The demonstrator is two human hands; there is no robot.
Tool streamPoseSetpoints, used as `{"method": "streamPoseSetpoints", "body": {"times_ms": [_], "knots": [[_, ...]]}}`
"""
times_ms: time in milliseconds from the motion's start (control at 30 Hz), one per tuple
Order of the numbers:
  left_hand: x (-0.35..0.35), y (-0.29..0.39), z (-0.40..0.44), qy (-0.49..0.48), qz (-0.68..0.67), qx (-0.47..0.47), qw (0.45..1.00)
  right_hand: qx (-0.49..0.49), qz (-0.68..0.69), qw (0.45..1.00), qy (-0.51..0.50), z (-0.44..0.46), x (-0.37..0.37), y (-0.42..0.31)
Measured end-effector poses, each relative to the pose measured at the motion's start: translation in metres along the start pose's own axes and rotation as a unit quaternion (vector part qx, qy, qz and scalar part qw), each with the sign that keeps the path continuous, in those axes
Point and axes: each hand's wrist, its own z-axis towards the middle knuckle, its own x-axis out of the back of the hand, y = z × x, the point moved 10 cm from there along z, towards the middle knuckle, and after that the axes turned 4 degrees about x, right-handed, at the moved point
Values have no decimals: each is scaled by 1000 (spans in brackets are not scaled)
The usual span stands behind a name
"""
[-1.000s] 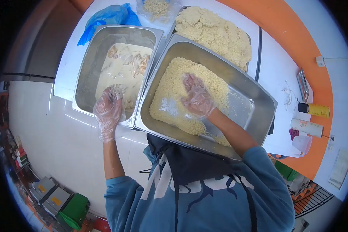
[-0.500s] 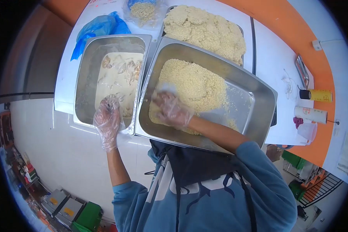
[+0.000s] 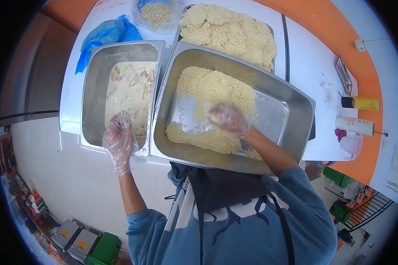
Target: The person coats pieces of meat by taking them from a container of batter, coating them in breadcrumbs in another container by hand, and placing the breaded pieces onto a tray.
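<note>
My left hand (image 3: pixel 118 138), in a clear plastic glove, is at the near end of a deep metal pan (image 3: pixel 94 88). Its fingers are bunched and point down toward the creamy batter (image 3: pixel 124 98); whatever is between them, if anything, is hidden. Several coated pieces that look like chicken (image 3: pixel 146 82) lie partly sunk in the batter. My right hand (image 3: pixel 229 120), gloved too, is over the pale crumbs (image 3: pixel 216 86) in a larger metal pan (image 3: pixel 269 84). Motion smears its fingers, so I cannot tell what they hold. A stretch of pan floor shows left of this hand.
Behind the larger pan, a tray is heaped with coarse crumb-coated stuff (image 3: pixel 227 33). A blue plastic bag (image 3: pixel 108 34) and a bag of crumbs (image 3: pixel 155 15) lie on the white table (image 3: pixel 70 104). A paper roll (image 3: pixel 355 126) and a yellow can (image 3: pixel 367 103) are at the right.
My right hand has moved rightward across the larger pan, and a bare patch of floor now shows among the crumbs. My left hand stays at the near end of the batter pan.
</note>
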Motion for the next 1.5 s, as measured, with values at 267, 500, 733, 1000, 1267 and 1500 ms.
{"method": "streamPoseSetpoints", "body": {"times_ms": [267, 500, 733, 1000, 1267, 1500], "knots": [[2, -1, 1, 13, 7, 14, 1000, 12, -299, 954, 21, -21, 34, 3], [-6, -7, 2, -10, 31, -1, 999, -53, -248, 966, 51, -15, 18, 11], [-7, -5, 1, -17, 17, -1, 1000, -28, -278, 960, 36, -18, 25, 10], [-6, 0, 3, -3, 42, -1, 999, -61, -315, 945, -61, 12, -4, -9], [4, 15, -2, 27, 62, -78, 995, -64, -352, 931, -70, 3, -3, -17], [-6, -7, 1, -4, 44, -18, 999, -65, -251, 964, -58, -12, -9, -16]]}}
